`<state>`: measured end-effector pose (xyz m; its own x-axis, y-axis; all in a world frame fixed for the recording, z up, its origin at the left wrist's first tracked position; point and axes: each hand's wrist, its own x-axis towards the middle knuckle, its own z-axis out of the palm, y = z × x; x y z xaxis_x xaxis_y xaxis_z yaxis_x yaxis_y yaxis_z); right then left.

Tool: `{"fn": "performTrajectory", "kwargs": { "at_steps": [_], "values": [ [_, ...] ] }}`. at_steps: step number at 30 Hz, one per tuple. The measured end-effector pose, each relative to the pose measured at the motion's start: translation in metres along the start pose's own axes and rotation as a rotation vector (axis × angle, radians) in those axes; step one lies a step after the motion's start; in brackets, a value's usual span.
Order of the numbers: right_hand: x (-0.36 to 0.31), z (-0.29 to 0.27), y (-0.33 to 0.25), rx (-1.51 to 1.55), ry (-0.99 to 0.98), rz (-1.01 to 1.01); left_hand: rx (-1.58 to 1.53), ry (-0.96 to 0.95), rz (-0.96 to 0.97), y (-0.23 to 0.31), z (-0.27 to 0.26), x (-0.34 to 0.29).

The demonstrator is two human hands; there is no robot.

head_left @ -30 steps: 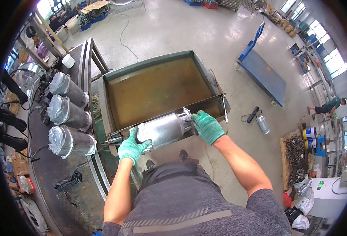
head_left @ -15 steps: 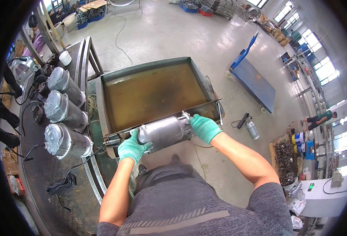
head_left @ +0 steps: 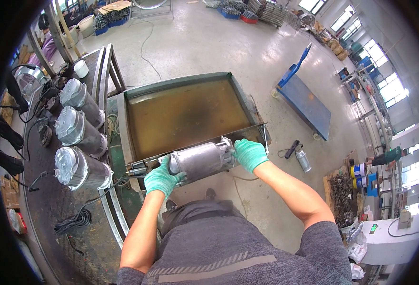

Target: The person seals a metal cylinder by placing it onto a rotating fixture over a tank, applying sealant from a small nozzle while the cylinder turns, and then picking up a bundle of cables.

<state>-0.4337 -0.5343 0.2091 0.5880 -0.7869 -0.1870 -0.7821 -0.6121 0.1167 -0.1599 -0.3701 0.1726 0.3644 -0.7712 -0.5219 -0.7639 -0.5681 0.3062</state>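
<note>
A grey cylindrical metal motor (head_left: 199, 159) lies on its side across the near edge of a rectangular metal tank (head_left: 181, 82) that holds murky brown liquid. My left hand (head_left: 163, 179), in a green glove, is closed round the motor's left end, thumb along its near side. At the flanged right end, my gloved right hand (head_left: 251, 155) has its fingers curled against the rim; their tips are partly hidden. Black cable fittings (head_left: 137, 168) lie beside my left hand. Three similar motors (head_left: 82, 167) stand in a row on the dark workbench (head_left: 43, 213) to the left.
A coiled black cable (head_left: 74, 221) lies on the bench, near a white cup (head_left: 80, 69). Right of the tank are a blue platform trolley (head_left: 307, 107) and a small metal cylinder with a black handle (head_left: 303, 161) on the floor. Another person (head_left: 387, 156) is far right.
The view has shifted slightly. Both my hands keep their places at the motor's ends, and the motor stays on the tank edge. The distant person has moved a little.
</note>
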Motion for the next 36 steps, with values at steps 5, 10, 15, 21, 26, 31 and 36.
{"fn": "performTrajectory", "kwargs": {
  "at_steps": [5, 10, 15, 21, 26, 31, 36],
  "values": [
    [-0.002, -0.011, -0.006, -0.042, 0.088, -0.144, -0.013, -0.021, -0.012, 0.001, -0.004, -0.002],
    [0.012, -0.029, -0.001, -0.078, -0.236, -0.072, -0.034, 0.016, 0.005, -0.001, -0.001, -0.003],
    [0.01, -0.033, -0.009, -0.037, -0.252, -0.033, -0.048, 0.03, 0.009, -0.002, -0.001, -0.005],
    [0.0, -0.024, -0.011, -0.029, -0.094, -0.106, -0.038, 0.016, 0.005, 0.0, -0.005, -0.007],
    [0.012, -0.022, -0.009, -0.079, -0.3, -0.012, -0.023, 0.042, 0.015, -0.004, 0.002, -0.002],
    [0.006, -0.018, -0.013, -0.057, -0.145, 0.032, -0.02, 0.02, 0.011, -0.004, -0.001, -0.003],
    [0.003, 0.003, -0.005, -0.006, 0.032, -0.045, -0.011, 0.035, 0.029, -0.006, 0.003, 0.0]
  ]
}}
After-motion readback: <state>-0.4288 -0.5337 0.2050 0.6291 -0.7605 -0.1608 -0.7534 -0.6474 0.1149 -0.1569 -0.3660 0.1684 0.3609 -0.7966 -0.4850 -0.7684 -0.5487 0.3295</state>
